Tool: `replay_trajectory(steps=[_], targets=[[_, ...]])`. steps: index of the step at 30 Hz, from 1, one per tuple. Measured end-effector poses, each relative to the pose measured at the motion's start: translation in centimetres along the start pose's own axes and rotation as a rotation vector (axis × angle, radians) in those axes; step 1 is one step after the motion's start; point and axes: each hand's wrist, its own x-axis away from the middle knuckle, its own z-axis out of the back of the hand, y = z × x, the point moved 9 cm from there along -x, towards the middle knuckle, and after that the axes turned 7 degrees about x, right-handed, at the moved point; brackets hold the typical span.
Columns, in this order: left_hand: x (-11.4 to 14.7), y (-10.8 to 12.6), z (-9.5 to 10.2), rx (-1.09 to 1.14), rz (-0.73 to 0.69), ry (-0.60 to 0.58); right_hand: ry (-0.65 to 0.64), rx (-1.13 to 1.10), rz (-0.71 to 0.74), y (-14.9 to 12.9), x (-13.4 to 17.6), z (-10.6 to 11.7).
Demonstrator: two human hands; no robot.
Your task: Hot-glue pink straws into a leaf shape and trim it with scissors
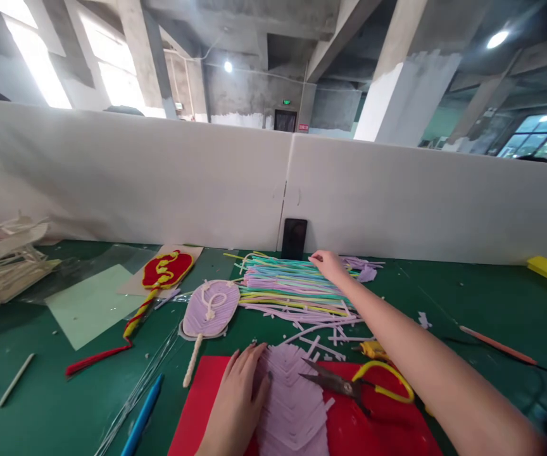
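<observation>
Under left hand (241, 394), laid flat: lilac panel (295, 405) on red board (207, 386), scissors (347, 386) overlapping its right side. Beside right hand (329, 264), fingertips bunched, cannot tell whether gripping: pastel strips (292, 285).

Shows dark green across the top of the table (449, 285). Carries a red sheet (207, 383) at the front, with pastel chenille stems (297, 285) laid side by side and scattered lilac offcuts (314, 346) beyond. Holds, leftward, a lilac fan (200, 320), a pale green sheet (90, 310), thin wires (133, 392), a blue pen (143, 415) and a whitish stick (16, 380). Has a black phone (294, 239) upright at the back and a corded, pink-handled tool (496, 345) rightward.
</observation>
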Motion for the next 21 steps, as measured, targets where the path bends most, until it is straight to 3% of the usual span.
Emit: replay_trajectory(steps=[3, 8, 14, 21], targets=[[0.2, -0.1, -0.1, -0.023, -0.036, 0.025, 0.018, 0.01, -0.054, 0.0, -3.6, -2.8], [0.5, -0.4, -0.6, -0.04, -0.088, 0.104, -0.004, 0.027, -0.088, 0.8, -6.2, -5.8], [0.6, -1.0, -1.4, -0.041, -0.121, 0.157, -0.017, 0.062, -0.065, 1.2, -7.3, -7.1], [0.6, -1.1, -1.3, -0.051, -0.153, 0.108, -0.051, 0.104, -0.081, 1.6, -7.4, -7.6]])
